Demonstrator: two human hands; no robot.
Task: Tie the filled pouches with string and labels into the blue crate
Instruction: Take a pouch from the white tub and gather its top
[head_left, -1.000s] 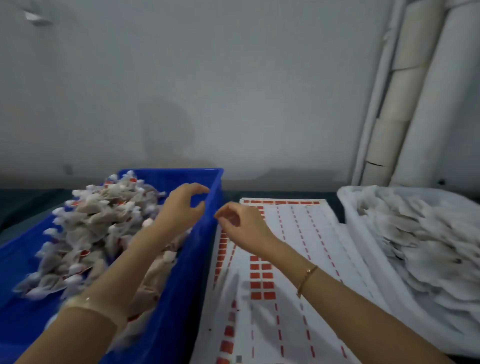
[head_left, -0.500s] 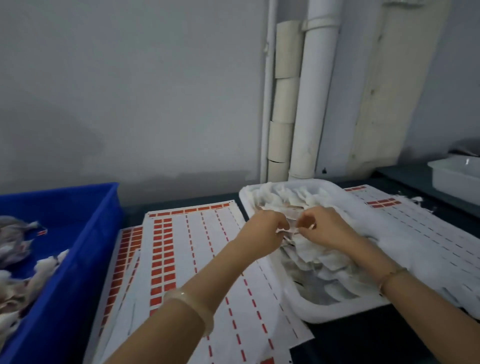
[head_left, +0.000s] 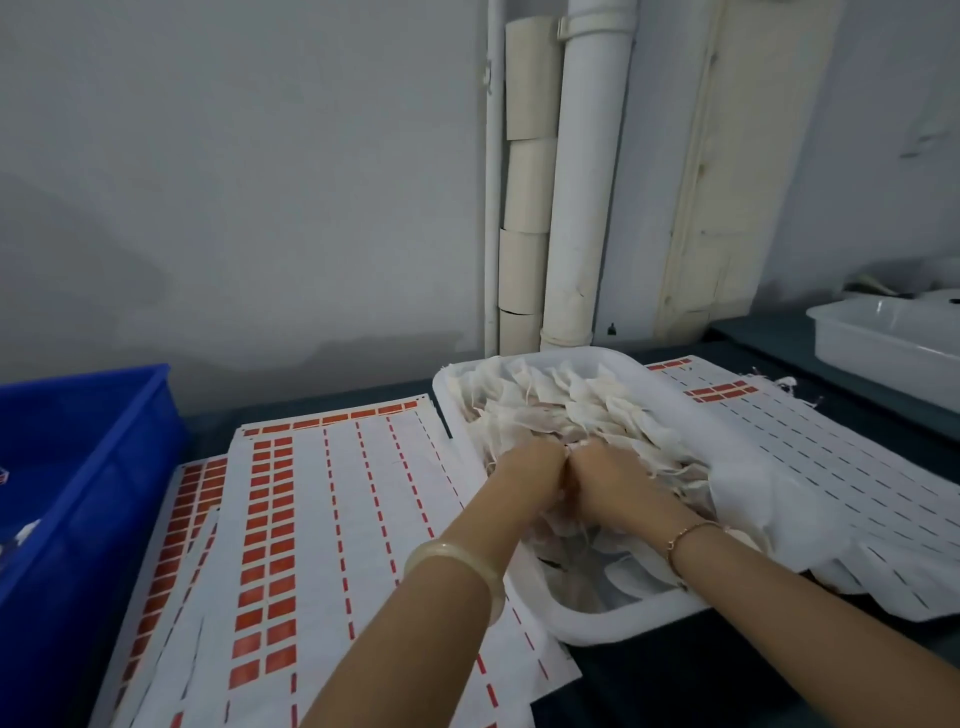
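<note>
We face a grey wall (head_left: 234, 182) with white pipes (head_left: 587, 182) running down to a dark tabletop (head_left: 701, 675). At the tabletop's left edge stands the blue crate (head_left: 88, 467), only partly in view. Beside it, towards the middle, lie the label sheets (head_left: 332, 519), white with rows of red rectangles. Right of them sits a white tray (head_left: 597, 621) heaped with pale filled pouches (head_left: 571, 405). Its right side rests on another label sheet (head_left: 805, 441).

We see the left hand (head_left: 530, 467) and the right hand (head_left: 613, 478) pressed knuckle to knuckle in the tray, their fingers dug down into the pouches. We cannot tell what either hand grasps, as the fingertips are buried. A pale bangle (head_left: 457, 561) circles the left wrist, a thin bracelet (head_left: 691, 535) the right. A second white tub (head_left: 893, 348) stands at the far right edge.
</note>
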